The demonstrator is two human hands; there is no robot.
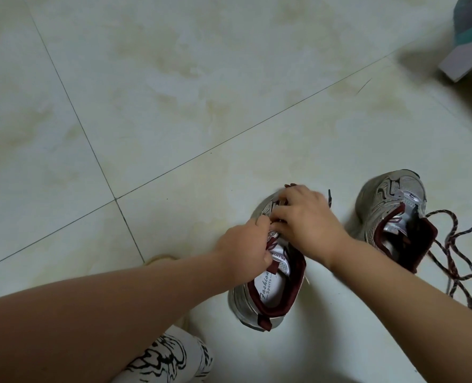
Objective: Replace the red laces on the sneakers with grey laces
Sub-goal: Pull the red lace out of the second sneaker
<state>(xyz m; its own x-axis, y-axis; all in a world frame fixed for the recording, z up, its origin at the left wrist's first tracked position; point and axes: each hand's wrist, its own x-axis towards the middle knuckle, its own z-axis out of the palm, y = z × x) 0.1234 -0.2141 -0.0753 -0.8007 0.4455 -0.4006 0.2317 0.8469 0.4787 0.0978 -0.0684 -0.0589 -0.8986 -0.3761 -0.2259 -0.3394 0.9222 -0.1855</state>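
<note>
2 hands working at the lacing of the near sneaker, low centre of the frame.

The left hand [243,246] is pinching at the tongue area and the right hand [302,217] is curling over the eyelets of the near sneaker [268,291], its opening holding only a printed insole. The soft, light red lace [450,252] is trailing loose beside the far sneaker [395,214] at right; its stiff tip looks the best grip. No grey laces are showing.

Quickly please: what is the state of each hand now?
Left hand: fingers curled, pinching the red lace at the near sneaker.
Right hand: fingers bent over the same sneaker's eyelets; grip cannot be told.
</note>
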